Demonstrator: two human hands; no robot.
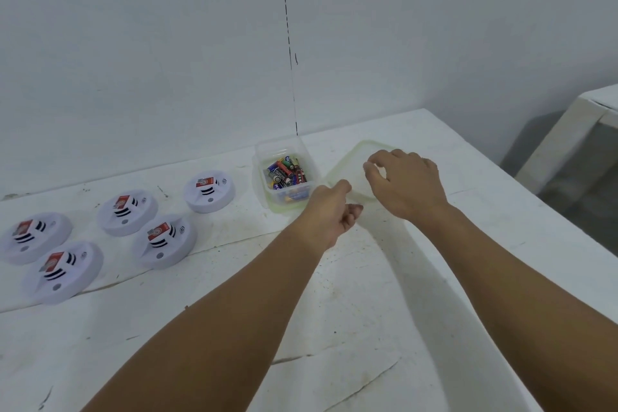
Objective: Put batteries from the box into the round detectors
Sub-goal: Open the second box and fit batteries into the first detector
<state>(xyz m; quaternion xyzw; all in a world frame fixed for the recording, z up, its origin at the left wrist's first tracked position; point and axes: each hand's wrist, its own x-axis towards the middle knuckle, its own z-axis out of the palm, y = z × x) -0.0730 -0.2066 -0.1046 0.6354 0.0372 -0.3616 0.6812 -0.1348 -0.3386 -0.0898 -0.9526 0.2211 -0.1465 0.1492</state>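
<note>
A pale wall [167,43] rises behind a white, scuffed desk [334,294] that fills most of the view, and a second white piece of furniture [575,130] stands off to the right, apart from it. Both bare forearms reach in from the near edge toward the far middle of the desk. There a clear lid [351,164] lies flat just right of an open clear box [284,174], which sits near the wall and holds a heap of mixed batteries [287,172]. The right hand [404,184] hovers over the lid with its grip loosely curled, thumb and fingers bent down toward the lid's top; whether they touch it cannot be told. The left hand [329,214] sits at the lid's near left corner, just beside the box, its fingers curled in; whether it pinches the lid's edge cannot be told. Five round white detectors [160,241] lie in a loose group on the left of the desk, well apart from both hands, each with a red label on top.
</note>
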